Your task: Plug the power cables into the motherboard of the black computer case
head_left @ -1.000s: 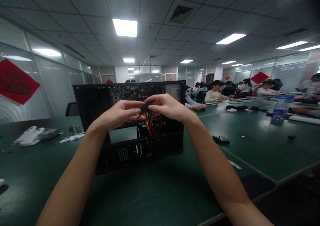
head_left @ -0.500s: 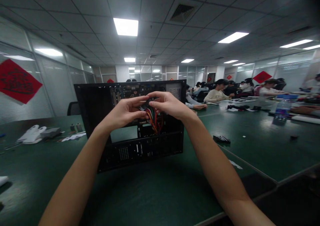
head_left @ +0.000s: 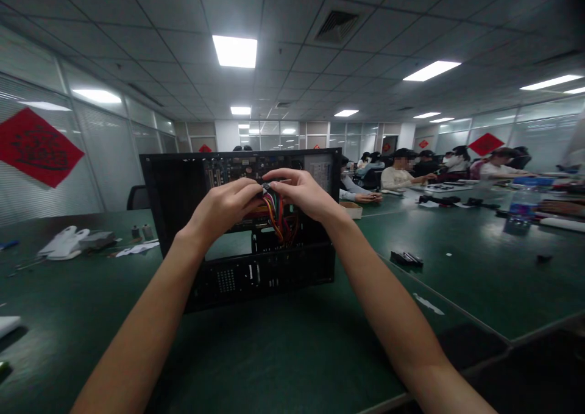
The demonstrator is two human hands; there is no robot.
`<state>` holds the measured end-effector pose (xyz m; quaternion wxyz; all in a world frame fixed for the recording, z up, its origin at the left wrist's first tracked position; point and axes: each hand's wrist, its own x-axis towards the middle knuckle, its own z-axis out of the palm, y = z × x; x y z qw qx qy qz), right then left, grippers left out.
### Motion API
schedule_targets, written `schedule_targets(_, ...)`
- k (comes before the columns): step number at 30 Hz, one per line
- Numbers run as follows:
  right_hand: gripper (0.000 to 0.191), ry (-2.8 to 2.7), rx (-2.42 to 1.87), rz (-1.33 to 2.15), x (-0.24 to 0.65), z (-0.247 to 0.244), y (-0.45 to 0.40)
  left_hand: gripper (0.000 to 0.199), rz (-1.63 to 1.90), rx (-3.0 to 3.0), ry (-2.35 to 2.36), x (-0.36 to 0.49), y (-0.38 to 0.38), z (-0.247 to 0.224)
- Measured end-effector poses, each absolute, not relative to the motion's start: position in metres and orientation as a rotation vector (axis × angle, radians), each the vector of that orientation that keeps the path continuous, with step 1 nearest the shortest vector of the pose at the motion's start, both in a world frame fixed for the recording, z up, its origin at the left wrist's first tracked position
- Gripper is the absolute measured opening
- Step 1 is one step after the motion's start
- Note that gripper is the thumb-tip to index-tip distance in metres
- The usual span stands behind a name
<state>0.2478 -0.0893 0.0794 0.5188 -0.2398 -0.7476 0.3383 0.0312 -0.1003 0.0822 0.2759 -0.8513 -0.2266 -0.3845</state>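
A black computer case stands open toward me on the green table, with a motherboard in its upper part. In front of it, a bundle of coloured power cables hangs down from between my fingers into the case. My left hand is closed on the dark connector end of these cables, its fingers pressed together. Thumb and fingers of my right hand pinch the same bundle from the other side. The connector itself is mostly hidden by the fingers. A labelled power supply shows behind my right hand.
White plastic bags and a grey box lie to the left. On the right are a small black part, a paper scrap and a water bottle. Several people sit along the far tables, one in a light top.
My left fingers have closed in around the connector end, where they were more spread before. My right hand stays nearly in place. The view has shifted slightly.
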Motion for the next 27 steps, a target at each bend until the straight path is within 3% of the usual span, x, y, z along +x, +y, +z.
schedule_targets(5, 0.03, -1.767, -0.562, 0.661, 0.24, 0.075, -0.08, 0.029, -1.098, -2.167, -0.656, 0.033, -0.092, 0.074)
schedule_targets(11, 0.042, -1.993, -0.661, -0.375, 0.236, 0.066, -0.081, 0.028, -1.212, -2.189, -0.731, 0.029, -0.072, 0.064)
schedule_targets(14, 0.039, -2.114, -0.821, -0.691, 0.234, 0.061, -0.078, 0.03, -1.153, -2.226, -0.772, 0.029, -0.061, 0.058)
schedule_targets(19, 0.035, -2.235, -1.203, -0.722, 0.228, 0.042, -0.062, 0.029, -0.926, -2.389, -0.926, 0.035, -0.042, 0.049)
schedule_targets(27, 0.031, -2.354, -1.497, -0.429, 0.221, -0.005, -0.031, 0.026, -0.585, -2.55, -1.182, 0.042, -0.012, 0.017)
